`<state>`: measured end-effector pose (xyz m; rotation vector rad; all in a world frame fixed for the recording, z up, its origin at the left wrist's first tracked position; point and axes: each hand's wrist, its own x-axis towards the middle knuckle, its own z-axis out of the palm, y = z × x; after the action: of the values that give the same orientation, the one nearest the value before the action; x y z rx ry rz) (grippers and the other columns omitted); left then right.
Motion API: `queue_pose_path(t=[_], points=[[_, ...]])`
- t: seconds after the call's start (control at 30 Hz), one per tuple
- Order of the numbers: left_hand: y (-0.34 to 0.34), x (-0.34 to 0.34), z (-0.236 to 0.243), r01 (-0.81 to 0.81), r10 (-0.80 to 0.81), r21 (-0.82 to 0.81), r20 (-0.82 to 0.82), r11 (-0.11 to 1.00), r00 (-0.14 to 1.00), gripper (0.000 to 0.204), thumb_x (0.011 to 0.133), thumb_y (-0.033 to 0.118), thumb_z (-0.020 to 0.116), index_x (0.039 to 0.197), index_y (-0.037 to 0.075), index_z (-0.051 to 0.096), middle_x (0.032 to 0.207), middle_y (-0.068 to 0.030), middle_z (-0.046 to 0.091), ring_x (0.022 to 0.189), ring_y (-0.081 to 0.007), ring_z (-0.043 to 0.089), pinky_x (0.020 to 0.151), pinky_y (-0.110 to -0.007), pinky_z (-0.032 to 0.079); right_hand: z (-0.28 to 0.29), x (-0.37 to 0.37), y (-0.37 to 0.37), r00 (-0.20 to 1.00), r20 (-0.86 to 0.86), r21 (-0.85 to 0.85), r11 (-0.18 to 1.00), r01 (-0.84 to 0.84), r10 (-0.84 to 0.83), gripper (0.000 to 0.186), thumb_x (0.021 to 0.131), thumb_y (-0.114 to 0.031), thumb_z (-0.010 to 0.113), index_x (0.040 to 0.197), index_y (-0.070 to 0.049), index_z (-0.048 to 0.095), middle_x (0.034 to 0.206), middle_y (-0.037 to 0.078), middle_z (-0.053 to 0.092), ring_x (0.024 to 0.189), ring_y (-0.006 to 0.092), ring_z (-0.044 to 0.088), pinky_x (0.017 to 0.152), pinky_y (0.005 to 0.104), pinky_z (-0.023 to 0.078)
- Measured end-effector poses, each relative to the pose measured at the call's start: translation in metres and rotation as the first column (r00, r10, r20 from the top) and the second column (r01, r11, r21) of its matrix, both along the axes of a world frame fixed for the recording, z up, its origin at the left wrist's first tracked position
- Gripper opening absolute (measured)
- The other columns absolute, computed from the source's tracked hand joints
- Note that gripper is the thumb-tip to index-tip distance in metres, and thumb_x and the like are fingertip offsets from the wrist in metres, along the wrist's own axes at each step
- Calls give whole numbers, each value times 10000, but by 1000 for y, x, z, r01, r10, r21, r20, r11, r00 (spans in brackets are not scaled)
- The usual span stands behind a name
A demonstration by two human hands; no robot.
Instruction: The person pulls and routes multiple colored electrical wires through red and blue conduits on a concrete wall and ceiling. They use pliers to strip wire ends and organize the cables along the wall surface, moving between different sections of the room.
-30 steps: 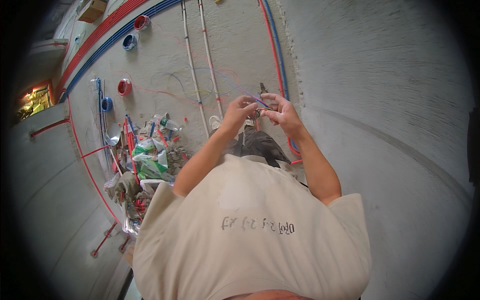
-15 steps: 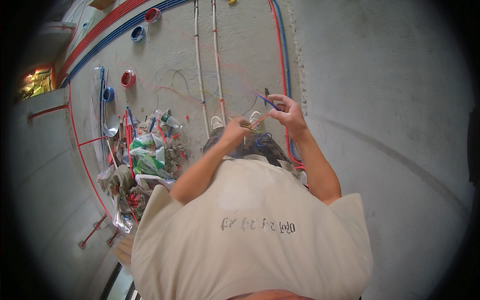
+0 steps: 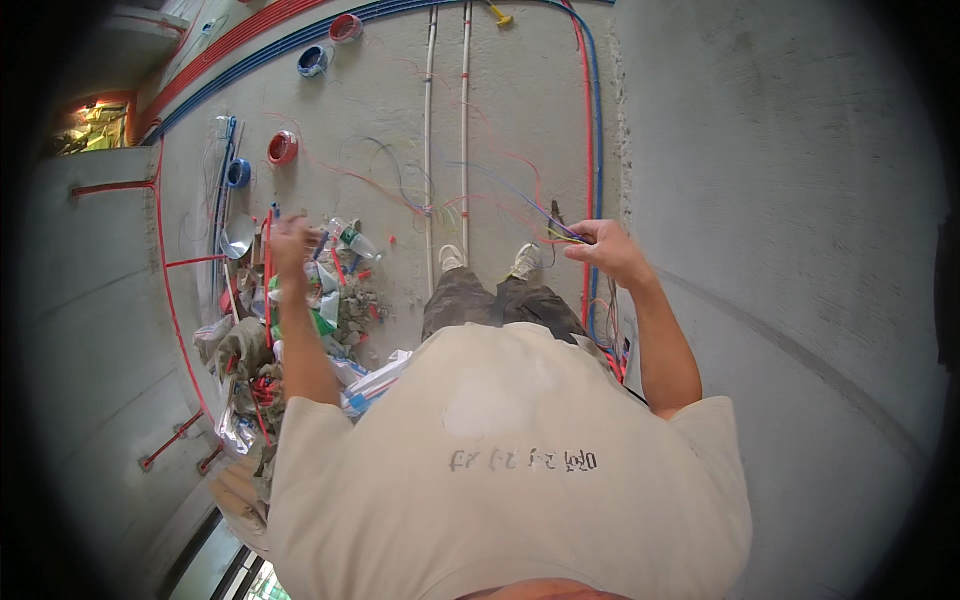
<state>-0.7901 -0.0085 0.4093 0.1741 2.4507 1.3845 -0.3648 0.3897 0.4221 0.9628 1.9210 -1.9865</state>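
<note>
Pinched in the fingers of my right hand (image 3: pixel 618 257) is a bundle of thin electrical wires (image 3: pixel 562 233), blue, red and other colours. The loose lengths trail forward and left across the concrete floor. My left hand (image 3: pixel 291 246) is stretched far out to the left, above the debris and just left of a clear plastic bottle (image 3: pixel 352 239). Motion smears its fingers, so whether it holds anything is unclear. Farther off on the floor sit wire coils: a red coil (image 3: pixel 283 148), a blue coil (image 3: pixel 238 174), a second red coil (image 3: pixel 346 28) and another blue coil (image 3: pixel 312 62).
Two pale conduits (image 3: pixel 465 110) run along the floor ahead of my shoes (image 3: pixel 525 262). Red and blue pipes (image 3: pixel 597 130) follow the base of the right wall (image 3: pixel 780 200). Rubble and bags (image 3: pixel 325 310) are heaped at left. A yellow-headed tool (image 3: pixel 502 18) lies at the far end.
My left hand has let go of the wires near my right hand and swung far out to the left. The right hand, still gripping the bundle, has shifted slightly right and nearer.
</note>
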Motion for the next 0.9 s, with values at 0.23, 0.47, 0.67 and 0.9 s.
queue_pose_path(t=[0.23, 0.47, 0.67, 0.9], points=[[189, 277, 16, -244, -747, 755, 649, 609, 145, 470, 1038, 389, 568, 1290, -5, 613, 1151, -172, 703, 1232, -279, 587, 1040, -419, 470, 17, -47, -77, 955, -295, 43, 999, 25, -11, 634, 936, -61, 646, 1505, 24, 378, 844, 4, 591, 755, 90, 532, 666, 244, 434], [199, 57, -15, -813, -236, 386, 921, 436, 311, 179, 892, -16, 449, 764, 91, 385, 662, 0, 326, 493, -129, 293, 512, -308, 343, 67, -16, -49, 987, -158, 229, 973, 27, 10, 305, 913, -147, 715, 1179, -4, 674, 736, 34, 610, 692, 102, 526, 634, 288, 436], [130, -181, 77, -749, 55, 477, 827, 460, 560, 205, 957, 14, 391, 759, 55, 362, 682, -24, 289, 555, -155, 294, 525, -304, 299, 71, 2, -6, 993, -89, 303, 948, 99, -75, 146, 890, -129, 735, 877, 8, 684, 665, -17, 548, 631, 69, 458, 564, 279, 373], [100, -309, 310, -416, -231, 784, 558, 461, 797, 209, 959, 187, 480, 811, 55, 415, 695, -26, 329, 584, -157, 346, 619, -304, 388, 88, -37, 12, 998, -13, 115, 991, 68, -67, 53, 888, -23, 699, 920, 11, 673, 767, -10, 646, 714, 53, 578, 626, 220, 451]])
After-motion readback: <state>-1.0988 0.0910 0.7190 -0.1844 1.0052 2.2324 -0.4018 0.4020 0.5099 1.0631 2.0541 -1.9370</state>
